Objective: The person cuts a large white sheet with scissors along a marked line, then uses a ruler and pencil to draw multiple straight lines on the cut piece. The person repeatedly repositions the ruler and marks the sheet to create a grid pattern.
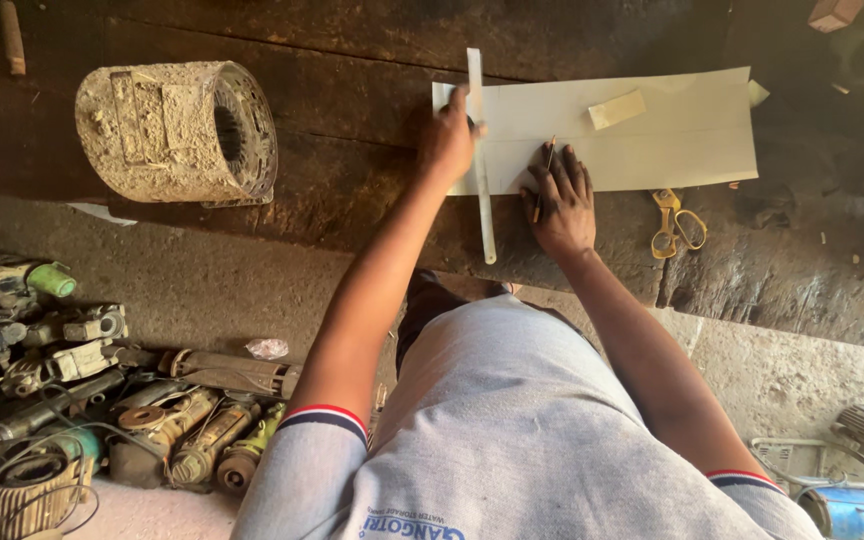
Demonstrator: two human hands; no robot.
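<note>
A pale sheet of paper (672, 140) lies flat on the dark wooden workbench (352, 60). A long metal ruler (482, 215) lies across the sheet's left end, running toward me. My left hand (449, 140) presses down on the ruler near the sheet's left edge. My right hand (562, 200) rests on the sheet's near edge just right of the ruler, fingers spread, with a thin pencil (546, 170) held between them. A small yellowish paper scrap (616, 109) sits on the sheet.
Yellow-handled scissors (677, 225) lie right of my right hand. A dusty cylindrical motor stator (177, 130) sits on the bench at the left. Several worn power tools and motor parts (102, 400) are piled on the floor at lower left; a blue item (852, 510) sits at lower right.
</note>
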